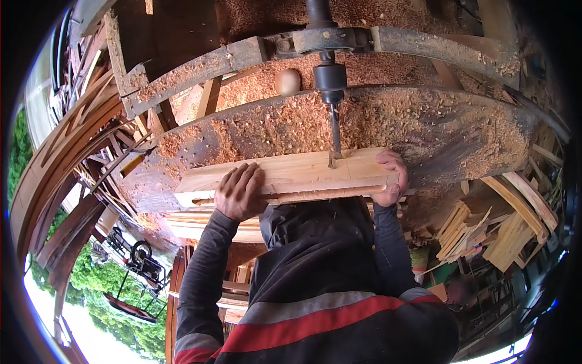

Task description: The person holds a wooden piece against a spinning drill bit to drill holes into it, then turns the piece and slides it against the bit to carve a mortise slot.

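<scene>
A pale, squared wooden beam (291, 173) lies on the shaving-covered worktable, with a long groove cut along its near side. My left hand (240, 191) is closed over the beam left of its middle, fingers bent across the top. My right hand (391, 176) wraps around the right end, thumb on the near side. Between the hands, a drill bit (336, 130) points at the top face from a dark chuck (330, 82). Its tip meets a small dark hole or mark; whether it is inside the wood I cannot tell.
Wood shavings coat the worktable (424, 139). A curved wooden bar (200, 70) crosses behind it, near a round wooden knob (288, 82). Cut wood pieces (509, 239) are piled at right, long curved boards (66, 145) stand at left, and a motorcycle (142, 261) is outside.
</scene>
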Tool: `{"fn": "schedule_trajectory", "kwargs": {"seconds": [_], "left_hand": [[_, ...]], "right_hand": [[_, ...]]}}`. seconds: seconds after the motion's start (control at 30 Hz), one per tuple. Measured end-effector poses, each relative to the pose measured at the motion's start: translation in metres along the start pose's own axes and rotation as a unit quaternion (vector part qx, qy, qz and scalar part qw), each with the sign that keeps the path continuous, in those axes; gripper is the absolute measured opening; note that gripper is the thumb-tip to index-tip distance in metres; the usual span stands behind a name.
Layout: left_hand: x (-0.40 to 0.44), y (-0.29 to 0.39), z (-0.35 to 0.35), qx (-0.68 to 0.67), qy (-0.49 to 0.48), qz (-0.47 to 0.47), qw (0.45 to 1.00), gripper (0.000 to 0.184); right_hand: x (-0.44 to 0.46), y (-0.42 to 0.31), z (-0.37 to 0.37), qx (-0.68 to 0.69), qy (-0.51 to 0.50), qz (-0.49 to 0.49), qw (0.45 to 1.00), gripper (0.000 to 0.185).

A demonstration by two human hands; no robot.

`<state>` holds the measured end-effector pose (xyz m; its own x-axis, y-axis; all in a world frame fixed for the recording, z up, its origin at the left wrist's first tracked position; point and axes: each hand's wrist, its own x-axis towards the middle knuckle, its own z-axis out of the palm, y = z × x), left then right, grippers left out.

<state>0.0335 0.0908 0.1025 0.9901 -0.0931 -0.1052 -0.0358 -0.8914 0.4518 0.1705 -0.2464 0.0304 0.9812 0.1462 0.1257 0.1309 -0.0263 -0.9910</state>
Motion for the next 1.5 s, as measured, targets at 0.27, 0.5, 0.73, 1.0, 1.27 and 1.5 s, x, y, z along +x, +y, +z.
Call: {"fn": "schedule_trajectory", "kwargs": {"seconds": [0.27,0.5,0.73,1.0,1.27,1.5], "left_hand": [[-0.020,0.024,0.011,0.002,0.032,-0.049,0.998,0.058],[-0.026,0.026,0.013,0.015,0.018,-0.028,0.999,0.059],[-0.037,0.029,0.014,0.001,-0.032,0.032,0.999,0.048],[-0.020,0.023,0.009,-0.025,-0.027,0.040,0.999,0.056],[-0.007,0.019,0.006,-0.036,-0.017,0.023,0.999,0.050],[-0.005,0.020,0.002,-0.034,0.000,0.018,0.999,0.049]], "right_hand": [[0.021,0.003,0.001,0.006,-0.016,-0.010,1.000,0.054],[0.003,-0.010,-0.007,-0.023,-0.006,0.034,0.999,0.050],[-0.059,-0.033,-0.022,-0.026,0.079,0.070,0.994,0.029],[-0.049,-0.040,-0.021,0.055,0.137,0.147,0.978,0.032],[-0.038,-0.015,-0.012,0.102,0.177,0.113,0.972,0.043],[-0.021,-0.017,-0.011,0.057,0.144,0.092,0.984,0.037]]}}
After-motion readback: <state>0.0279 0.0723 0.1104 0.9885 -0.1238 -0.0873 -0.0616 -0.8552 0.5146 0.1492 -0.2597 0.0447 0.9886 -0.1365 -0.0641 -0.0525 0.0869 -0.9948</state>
